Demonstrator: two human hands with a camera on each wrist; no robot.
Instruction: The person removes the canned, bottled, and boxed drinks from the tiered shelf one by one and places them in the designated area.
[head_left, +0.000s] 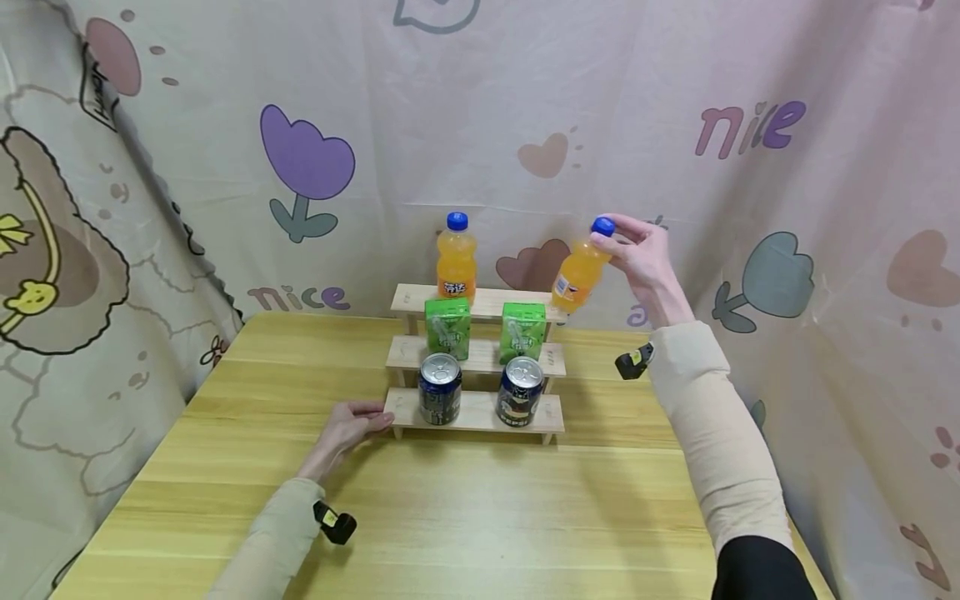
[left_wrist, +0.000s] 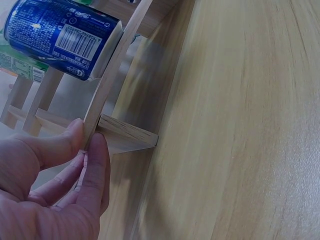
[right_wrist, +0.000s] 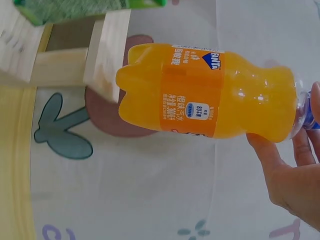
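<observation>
My right hand (head_left: 643, 254) grips an orange soda bottle (right_wrist: 195, 92) by its blue cap and neck. The bottle is tilted, its base at the right end of the top step of a three-step wooden rack (head_left: 405, 408). With thumb and fingers, my left hand (left_wrist: 65, 175) pinches the left end of the bottom step. A second orange soda bottle (head_left: 456, 262) stands upright on the top step, to the left. Two green drink cartons, a left carton (head_left: 447, 329) and a right carton (head_left: 522, 332), stand on the middle step. Below them, a left can (head_left: 440, 392) and a right can (head_left: 519, 393) occupy the bottom step.
The rack stands toward the back of a wooden table (head_left: 480, 517). Behind it hangs a pale printed curtain (head_left: 450, 108), which also runs along both sides. A small black camera (head_left: 335, 523) is on the left wrist, another camera (head_left: 634, 362) on the right.
</observation>
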